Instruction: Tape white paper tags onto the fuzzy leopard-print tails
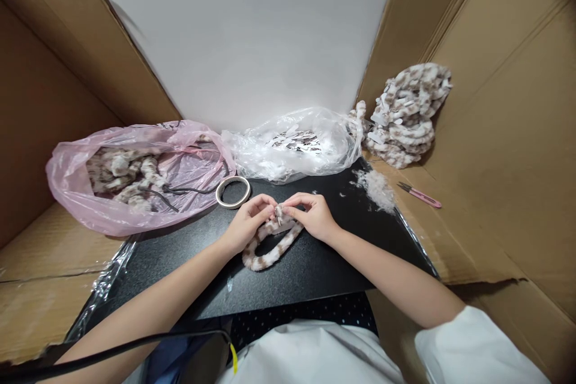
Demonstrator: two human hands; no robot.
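A fluffy white and brown spotted headband forms a loop on the black table, its top part lifted between my fingers. My left hand pinches it from the left, thumb and forefinger closed together. From the right, my right hand pinches the same spot, its fingertips almost touching those of the left. A small pale tag or strip shows just below the fingertips. The exact bit under the fingertips is partly hidden.
A pink bag of plush pieces and dark cords lies left. A tape roll sits beside my left hand. Behind is a clear bag with printed tags. At right are piled furry loops, fluff and pink thread snips.
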